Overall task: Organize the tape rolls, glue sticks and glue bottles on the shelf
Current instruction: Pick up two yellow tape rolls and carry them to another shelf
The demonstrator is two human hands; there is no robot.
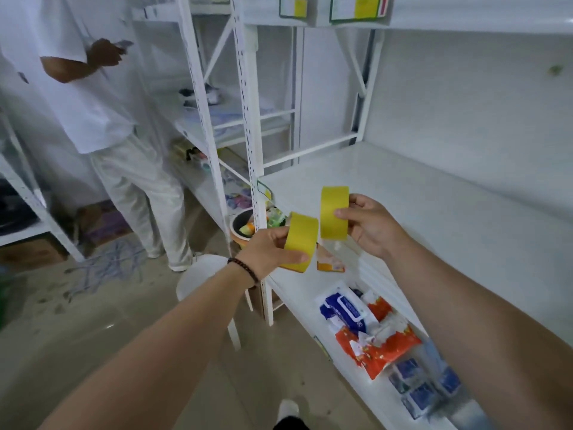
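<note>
White shelf (403,193) behind; left hand (266,249) grips tilted tape roll (302,240), right hand (369,225) upright roll (334,212).

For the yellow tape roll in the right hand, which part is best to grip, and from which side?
Judging by its pose, grip the yellow tape roll across its width, from the right side, as the right hand does: it stands on edge with its broad band facing the camera, and fingertips press that band.
</note>
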